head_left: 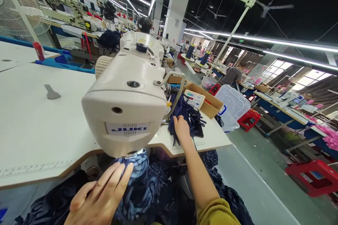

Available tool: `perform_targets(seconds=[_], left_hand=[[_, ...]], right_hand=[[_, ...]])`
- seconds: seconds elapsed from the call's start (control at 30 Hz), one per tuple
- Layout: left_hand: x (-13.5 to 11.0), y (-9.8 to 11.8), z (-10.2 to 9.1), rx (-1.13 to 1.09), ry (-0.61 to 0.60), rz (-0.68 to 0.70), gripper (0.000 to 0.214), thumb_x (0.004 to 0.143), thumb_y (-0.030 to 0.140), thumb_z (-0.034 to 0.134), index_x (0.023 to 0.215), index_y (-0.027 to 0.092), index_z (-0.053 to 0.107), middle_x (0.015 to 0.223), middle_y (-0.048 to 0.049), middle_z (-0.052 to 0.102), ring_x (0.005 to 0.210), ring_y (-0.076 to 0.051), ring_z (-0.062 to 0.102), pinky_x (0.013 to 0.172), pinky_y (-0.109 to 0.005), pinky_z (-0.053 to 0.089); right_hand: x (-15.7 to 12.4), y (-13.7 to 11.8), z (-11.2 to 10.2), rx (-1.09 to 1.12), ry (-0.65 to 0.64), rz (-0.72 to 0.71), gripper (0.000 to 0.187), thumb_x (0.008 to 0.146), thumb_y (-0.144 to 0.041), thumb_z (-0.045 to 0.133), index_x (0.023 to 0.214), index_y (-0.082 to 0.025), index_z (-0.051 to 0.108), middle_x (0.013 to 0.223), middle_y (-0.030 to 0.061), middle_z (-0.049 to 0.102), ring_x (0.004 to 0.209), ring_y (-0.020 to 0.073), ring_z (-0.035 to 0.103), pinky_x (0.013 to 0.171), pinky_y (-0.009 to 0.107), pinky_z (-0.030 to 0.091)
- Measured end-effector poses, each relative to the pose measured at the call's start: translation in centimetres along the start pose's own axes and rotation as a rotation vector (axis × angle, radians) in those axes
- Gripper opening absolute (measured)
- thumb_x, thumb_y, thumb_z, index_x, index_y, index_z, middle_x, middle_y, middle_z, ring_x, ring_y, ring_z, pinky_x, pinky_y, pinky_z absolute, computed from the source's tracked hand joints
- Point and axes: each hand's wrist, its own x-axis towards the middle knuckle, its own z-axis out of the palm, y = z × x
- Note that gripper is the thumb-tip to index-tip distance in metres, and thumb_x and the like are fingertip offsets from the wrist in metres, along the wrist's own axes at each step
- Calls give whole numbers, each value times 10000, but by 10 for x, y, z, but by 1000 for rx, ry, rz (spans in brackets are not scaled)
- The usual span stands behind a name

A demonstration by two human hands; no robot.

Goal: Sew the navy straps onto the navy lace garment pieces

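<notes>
Clock refs from the white sewing machine point(126, 100).

Left hand point(99, 197) at 6 to 7 o'clock: palm down, fingers extended and slightly spread, tips on blue patterned fabric point(141, 165). Fabric sits at 6 o'clock, right below the machine's head end, with more of it bunched lower down.

Right hand point(182, 128) at 4 o'clock, arm reaching up from 5. It's on the navy strips point(181, 107), fingers curled; tips partly hidden, can't tell if it's pinching any. Strips lie in a loose heap on the white surface point(39, 130), at 3 o'clock.

Just past the strips, also 3 o'clock: control panel point(194, 99), then cardboard box point(211, 105). 2 thread cones point(190, 52) at 2 o'clock. Grey flat piece point(52, 94) at 9 o'clock.
</notes>
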Motion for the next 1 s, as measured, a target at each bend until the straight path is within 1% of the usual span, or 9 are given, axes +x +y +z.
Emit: perform_targets(seconds=[0.1, 0.3, 0.47, 0.57, 0.67, 0.73, 0.8, 0.93, 1.0], left_hand=[[4, 3, -4, 24, 5, 8, 626, 885, 102, 248, 1473, 312, 217, 1355, -52, 542, 1208, -219, 526, 1069, -413, 267], [10, 1, -12, 101, -8, 113, 574, 858, 90, 285, 1386, 272, 413, 1323, -50, 577, 1167, -200, 556, 1092, -400, 230], [11, -4, -20, 62, 23, 196, 413, 831, 52, 288, 1051, 155, 623, 1261, -101, 597, 1243, -212, 483, 1113, -374, 259], [10, -8, -30, 17, -42, 263, 414, 842, 49, 307, 1092, 184, 608, 1292, -57, 583, 1247, -169, 475, 1111, -322, 279], [11, -7, -38, 1, -195, 232, 453, 886, 406, 465, 1305, 237, 494, 1366, -37, 535, 1235, -181, 482, 1069, -293, 301], [15, -2, -42, 35, -221, 204, 875, 704, 797, 469, 1360, 218, 447, 1340, -72, 557, 1189, -243, 506, 1027, -339, 319], [23, 5, -42, 130, -196, 189, 992, 628, 887, 393, 1312, 178, 507, 1218, -104, 628, 1081, -277, 546, 957, -388, 349], [38, 18, -35, 274, -120, 224, 348, 955, 383, 429, 1115, 152, 635, 996, -63, 686, 909, -196, 589, 842, -324, 405], [37, 19, -31, 207, -77, 240, 316, 966, 175, 344, 1074, 143, 639, 1000, -56, 688, 928, -168, 605, 869, -293, 422]], right_hand=[[14, -11, 11, -43, 44, 87, 279, 896, -299, 541, 1067, -79, 525, 954, 251, 683, 959, 313, 661, 812, 399, 452], [14, -6, 6, 107, 61, 69, 104, 889, -214, 477, 846, -165, 558, 885, 133, 684, 902, 255, 643, 766, 336, 427], [-17, 12, -20, 459, -5, -16, 246, 888, -427, 428, 791, -215, 508, 704, -12, 588, 562, 127, 540, 560, 234, 396], [-48, 10, -26, 690, -84, -27, 339, 871, -551, 365, 820, -225, 441, 633, -52, 494, 424, 82, 380, 432, 205, 317], [-83, -4, -23, 865, -210, -23, 356, 831, -580, 441, 856, -226, 425, 595, -78, 436, 394, 61, 293, 380, 183, 262], [-104, -18, -18, 1049, -374, -13, 322, 834, -534, 507, 893, -225, 439, 564, -99, 406, 381, 47, 261, 369, 164, 244], [-118, -32, -13, 1211, -530, -18, 276, 843, -465, 559, 925, -225, 451, 566, -109, 406, 376, 33, 260, 365, 146, 238], [-128, -53, -4, 1198, -575, -151, 256, 830, -359, 602, 987, -229, 447, 623, -100, 454, 433, 48, 409, 410, 151, 351], [-127, -57, -1, 1115, -495, -179, 261, 814, -330, 602, 978, -235, 422, 647, -93, 469, 488, 75, 477, 451, 179, 410]])
